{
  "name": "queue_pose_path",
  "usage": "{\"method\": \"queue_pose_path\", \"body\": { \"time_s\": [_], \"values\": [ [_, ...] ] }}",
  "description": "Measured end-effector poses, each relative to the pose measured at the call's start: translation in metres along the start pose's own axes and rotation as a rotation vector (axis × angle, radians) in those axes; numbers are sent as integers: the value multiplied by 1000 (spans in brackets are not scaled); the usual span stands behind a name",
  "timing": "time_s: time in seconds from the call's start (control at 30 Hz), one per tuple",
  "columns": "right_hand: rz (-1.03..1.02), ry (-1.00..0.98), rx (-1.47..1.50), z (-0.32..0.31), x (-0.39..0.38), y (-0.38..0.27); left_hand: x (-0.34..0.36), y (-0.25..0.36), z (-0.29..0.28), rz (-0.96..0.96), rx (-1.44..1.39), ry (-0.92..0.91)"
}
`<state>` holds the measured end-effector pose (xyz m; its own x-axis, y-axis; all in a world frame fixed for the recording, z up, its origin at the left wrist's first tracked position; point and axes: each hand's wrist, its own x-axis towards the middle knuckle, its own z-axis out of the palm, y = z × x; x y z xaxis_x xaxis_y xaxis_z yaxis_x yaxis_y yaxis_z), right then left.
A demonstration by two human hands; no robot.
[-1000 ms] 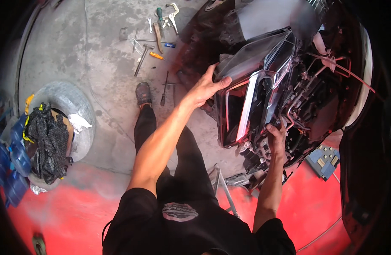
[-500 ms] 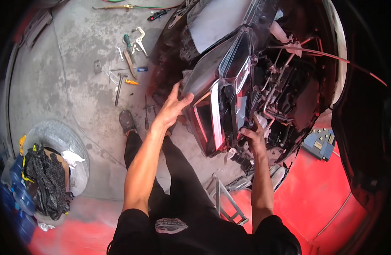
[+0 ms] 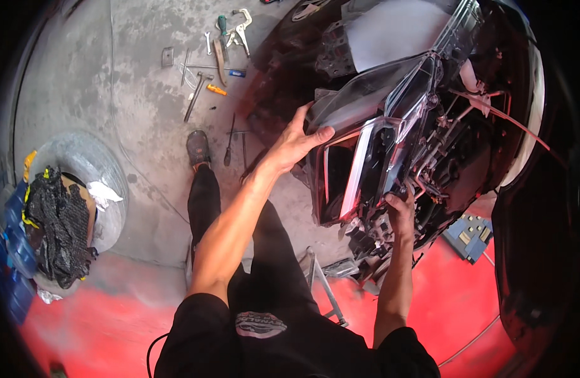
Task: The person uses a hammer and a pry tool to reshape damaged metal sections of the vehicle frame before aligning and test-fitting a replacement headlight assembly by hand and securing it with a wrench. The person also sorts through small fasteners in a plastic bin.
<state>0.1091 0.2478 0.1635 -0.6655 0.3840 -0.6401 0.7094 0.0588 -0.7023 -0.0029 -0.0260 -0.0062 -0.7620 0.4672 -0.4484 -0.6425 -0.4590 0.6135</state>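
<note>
In the head view, we had the headlamp (image 3: 355, 171) between both hands at the front corner of a dark vehicle, beside its exposed engine bay (image 3: 455, 148). Our left hand (image 3: 297, 146) gripped the lamp's outer edge, thumb laid over the lens side and fingers wrapped toward the rim. Our right hand (image 3: 401, 211) was closed on the inner lower edge, thumb forward, its other fingers partly hidden. We could not tell whether the lamp was fastened to anything. On the grey floor (image 3: 148, 126) ahead of us lay a hammer (image 3: 200, 93), an orange-handled tool (image 3: 217, 90) just beside it, a wrench (image 3: 208, 43) and a locking clamp (image 3: 242, 34). To our left, black plastic (image 3: 58, 230) rested on a large round ring (image 3: 115, 217), near blue bottles (image 3: 17, 242). A metal stand (image 3: 324, 286) stood near our legs, and a grey-blue block (image 3: 469, 238) lay to the right.
</note>
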Motion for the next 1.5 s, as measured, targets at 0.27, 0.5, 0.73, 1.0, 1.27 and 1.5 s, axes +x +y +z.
{"method": "queue_pose_path", "body": {
  "time_s": [0.27, 0.5, 0.73, 1.0, 1.27, 1.5],
  "values": [
    [-101, 132, -220, -6, 2, 8, 1, 5, 5, -9, 79, 39],
    [113, 47, -129, 15, 3, -7, 0, -7, -3, -24, -132, 31],
    [-9, 59, -215, 6, 1, -16, 0, -12, 11, -2, -131, -54],
    [-74, 38, -182, 5, 1, -6, -15, -84, -3, -52, -98, -7],
    [-68, 60, -226, 3, -2, -9, -19, -59, 26, -161, -100, 154],
    [-233, 204, -279, 12, 7, 27, -28, -63, 12, 128, -133, 84]
  ]
}}
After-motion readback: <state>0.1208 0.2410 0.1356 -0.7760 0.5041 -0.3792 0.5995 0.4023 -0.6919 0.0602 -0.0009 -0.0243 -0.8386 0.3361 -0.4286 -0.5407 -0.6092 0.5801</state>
